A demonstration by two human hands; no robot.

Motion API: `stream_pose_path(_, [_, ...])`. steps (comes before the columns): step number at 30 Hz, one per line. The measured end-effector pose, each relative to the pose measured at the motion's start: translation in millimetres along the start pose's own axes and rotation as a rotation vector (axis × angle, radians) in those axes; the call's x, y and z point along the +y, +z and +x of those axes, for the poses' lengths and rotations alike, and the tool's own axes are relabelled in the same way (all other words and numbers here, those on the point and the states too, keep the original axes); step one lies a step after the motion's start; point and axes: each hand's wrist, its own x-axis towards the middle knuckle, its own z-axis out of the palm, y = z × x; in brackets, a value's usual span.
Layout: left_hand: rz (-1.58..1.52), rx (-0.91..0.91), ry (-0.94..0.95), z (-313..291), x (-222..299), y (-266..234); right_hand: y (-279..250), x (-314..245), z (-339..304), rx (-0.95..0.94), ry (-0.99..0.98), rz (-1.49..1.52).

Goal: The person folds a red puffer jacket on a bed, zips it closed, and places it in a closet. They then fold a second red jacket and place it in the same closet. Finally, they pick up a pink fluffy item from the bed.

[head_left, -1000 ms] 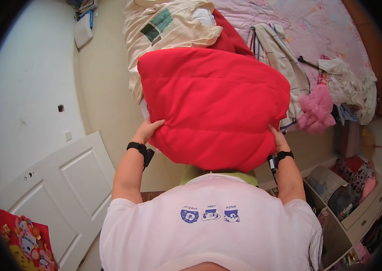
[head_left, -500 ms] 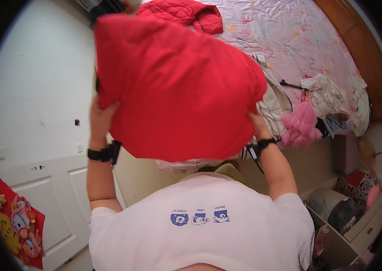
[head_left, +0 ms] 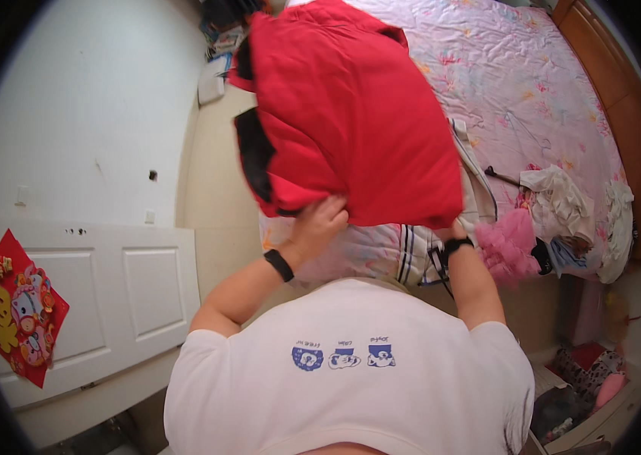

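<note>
A red padded jacket with dark lining showing along its left edge spreads out in front of me, over the near left part of the bed. My left hand is closed on its lower edge, near the dark lining, with the fingers bent over the fabric. At the lower right corner, my right hand grips the hem; its fingers are mostly hidden by the cloth. Black bands circle both wrists. Whatever lies on the bed under the jacket is covered by it.
The bed has a pink floral sheet. Right of the jacket lie a white striped garment, a pink ruffled piece and crumpled white clothes. A white door with a red decoration stands left.
The red jacket has swung from raised and bunched to lower and spread toward the bed, its dark lining now showing. My left hand has moved right and inward along its edge.
</note>
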Motion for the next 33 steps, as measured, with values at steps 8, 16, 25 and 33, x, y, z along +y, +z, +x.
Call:
stream_pose_path(8, [-0.381,-0.412,-0.766,-113,-5,76,-72,236,-72,0.199,0.509,0.049])
stream_pose_path(16, [-0.192,0.046,-1.012,-29,-42,104,-36,123,0,0.328,-0.117,-0.187])
stream_pose_path(25, [0.068,0.173,-0.984,98,-137,129,13,70,-12,0.349,-0.214,-0.422])
stream_pose_path(33, [-0.579,0.313,-1.147,139,-187,139,-1,129,-37,0.222,-0.014,-0.386])
